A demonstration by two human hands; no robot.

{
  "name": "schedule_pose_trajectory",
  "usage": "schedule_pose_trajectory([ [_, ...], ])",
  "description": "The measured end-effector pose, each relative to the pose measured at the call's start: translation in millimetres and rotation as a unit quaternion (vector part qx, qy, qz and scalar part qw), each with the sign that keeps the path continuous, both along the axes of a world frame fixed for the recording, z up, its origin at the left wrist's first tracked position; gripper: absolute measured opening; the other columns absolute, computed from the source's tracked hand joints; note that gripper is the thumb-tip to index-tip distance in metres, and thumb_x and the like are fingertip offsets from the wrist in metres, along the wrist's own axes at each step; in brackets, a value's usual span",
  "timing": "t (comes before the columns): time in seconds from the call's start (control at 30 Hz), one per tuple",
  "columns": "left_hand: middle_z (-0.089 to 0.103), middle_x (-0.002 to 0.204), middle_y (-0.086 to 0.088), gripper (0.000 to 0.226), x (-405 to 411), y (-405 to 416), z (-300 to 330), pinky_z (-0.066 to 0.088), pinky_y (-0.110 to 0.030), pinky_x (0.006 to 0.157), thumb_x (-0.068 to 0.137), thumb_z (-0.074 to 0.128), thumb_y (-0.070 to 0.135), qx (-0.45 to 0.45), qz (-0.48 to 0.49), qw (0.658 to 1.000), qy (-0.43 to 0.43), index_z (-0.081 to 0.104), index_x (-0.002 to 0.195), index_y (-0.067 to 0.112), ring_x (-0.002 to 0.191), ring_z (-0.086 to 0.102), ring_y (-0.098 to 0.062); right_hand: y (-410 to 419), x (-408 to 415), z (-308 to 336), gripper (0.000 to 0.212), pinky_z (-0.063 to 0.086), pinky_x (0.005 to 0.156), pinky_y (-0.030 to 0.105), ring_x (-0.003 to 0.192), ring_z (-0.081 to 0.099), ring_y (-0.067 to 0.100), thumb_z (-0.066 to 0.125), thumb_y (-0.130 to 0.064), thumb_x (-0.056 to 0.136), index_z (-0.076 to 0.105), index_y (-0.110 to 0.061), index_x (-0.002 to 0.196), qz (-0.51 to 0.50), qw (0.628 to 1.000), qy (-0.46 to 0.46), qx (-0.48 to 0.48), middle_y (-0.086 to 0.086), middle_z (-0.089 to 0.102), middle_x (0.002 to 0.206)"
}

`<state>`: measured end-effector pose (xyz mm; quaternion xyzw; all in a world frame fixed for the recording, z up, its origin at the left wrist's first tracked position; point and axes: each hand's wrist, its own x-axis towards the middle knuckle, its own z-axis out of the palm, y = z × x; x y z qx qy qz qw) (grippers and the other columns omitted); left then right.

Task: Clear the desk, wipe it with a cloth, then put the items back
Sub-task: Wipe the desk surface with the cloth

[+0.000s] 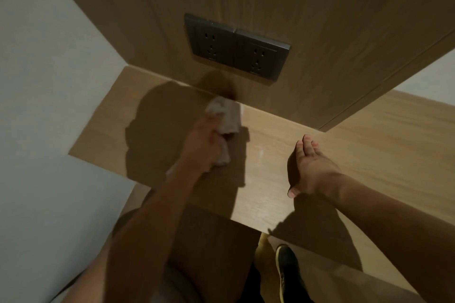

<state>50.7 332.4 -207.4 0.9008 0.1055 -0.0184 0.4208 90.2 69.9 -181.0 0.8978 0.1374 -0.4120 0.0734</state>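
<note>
Your left hand (202, 145) grips the crumpled cloth (227, 118), running lengthwise toward the frame's top; your right hand (312, 167) lies spread on the desk (369, 145); your left fingers are hidden.

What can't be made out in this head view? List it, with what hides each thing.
- Left hand fingers: hidden under the palm and the cloth it grips.
- Desk surface under the cloth and left arm: covered and in deep shadow.
- Desk's right end: cut off by the frame edge.
- Socket panel lettering: too small.
- Shoe: partly behind the desk edge.
</note>
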Motion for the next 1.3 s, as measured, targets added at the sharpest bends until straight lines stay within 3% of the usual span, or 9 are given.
schedule_pose_trajectory([
  [0.17,0.035,0.158,-0.020,0.066,-52,80,-11,0.036,-0.050,0.113,0.090,0.036,0.032,0.179,0.037,0.983,0.029,0.043,0.151,0.008,0.141,0.038,-0.043,6,2,-1,0.138,-0.004,0.120,0.039,0.149,-0.014,0.040,0.076,-0.059,0.074,-0.019,0.007,0.148,0.019,1.000,-0.003,-0.021,0.029,-0.023,0.157],
  [0.37,0.049,0.145,-0.025,0.057,-95,-49,-42,0.046,-0.054,0.104,0.093,0.055,0.015,0.183,0.076,0.980,-0.011,0.045,0.149,0.010,0.126,0.054,-0.044,6,2,-2,0.137,-0.001,0.121,0.040,0.149,-0.014,0.041,0.076,-0.057,0.075,-0.021,0.006,0.148,0.016,1.000,0.001,-0.025,0.027,-0.026,0.156],
  [0.47,0.036,0.158,-0.002,0.078,-111,-146,-41,0.044,-0.045,0.110,0.093,0.059,0.015,0.084,0.069,0.993,0.046,0.021,0.151,0.051,0.141,0.043,-0.026,3,2,-4,0.137,0.000,0.121,0.039,0.149,-0.013,0.040,0.078,-0.056,0.074,-0.020,0.005,0.149,0.016,1.000,0.000,-0.007,0.027,-0.026,0.157],
  [0.53,0.023,0.165,0.004,0.075,-108,-165,-31,0.036,-0.048,0.115,0.097,0.055,0.014,-0.050,0.041,0.995,0.076,0.019,0.155,0.047,0.148,0.031,-0.024,-6,-2,-8,0.138,0.001,0.121,0.038,0.149,-0.015,0.036,0.079,-0.056,0.073,-0.020,0.001,0.151,0.006,1.000,-0.005,0.026,0.022,-0.027,0.158],
  [0.67,0.044,0.146,-0.012,0.053,-86,-70,-14,0.052,-0.041,0.095,0.102,0.036,0.044,-0.012,0.126,0.991,-0.051,0.029,0.154,0.038,0.119,0.055,-0.028,-34,-13,-14,0.135,-0.002,0.120,0.033,0.150,-0.017,0.020,0.078,-0.062,0.070,-0.018,-0.019,0.155,-0.028,0.991,-0.042,0.127,0.002,-0.027,0.161],
  [0.77,0.040,0.151,-0.020,0.062,-55,15,-19,0.041,-0.051,0.108,0.095,0.038,0.028,0.105,0.159,0.981,-0.034,0.035,0.155,0.014,0.132,0.045,-0.038,-59,-26,-21,0.110,-0.005,0.119,0.031,0.152,-0.007,0.016,0.061,-0.069,0.081,-0.006,-0.027,0.158,-0.022,0.971,-0.118,0.204,-0.006,-0.013,0.165],
  [1.03,0.022,0.162,-0.026,0.064,-56,-127,-41,0.024,-0.052,0.121,0.097,0.027,0.028,0.231,-0.077,0.970,-0.021,0.027,0.157,0.005,0.150,0.024,-0.040,-117,-47,-54,0.060,0.005,0.124,0.044,0.153,0.003,0.022,0.020,-0.043,0.106,0.018,-0.014,0.158,-0.161,0.934,-0.269,0.169,0.006,0.010,0.166],
  [1.13,0.035,0.157,-0.023,0.061,-66,-179,-37,0.034,-0.048,0.118,0.096,0.030,0.025,0.141,-0.149,0.978,-0.045,0.035,0.153,0.005,0.143,0.038,-0.037,-116,-54,-67,0.060,0.005,0.124,0.045,0.152,0.008,0.025,0.018,-0.041,0.104,0.023,-0.012,0.157,-0.165,0.921,-0.305,0.181,0.009,0.016,0.164],
  [1.3,0.044,0.146,0.008,0.057,-21,-73,-34,0.033,-0.009,0.106,0.097,0.044,0.031,0.047,0.159,0.984,-0.060,0.037,0.153,0.023,0.130,0.045,-0.001,-121,-53,-78,0.059,0.009,0.123,0.048,0.151,0.015,0.028,0.025,-0.040,0.103,0.032,-0.010,0.154,-0.164,0.909,-0.333,0.192,0.012,0.025,0.162],
])
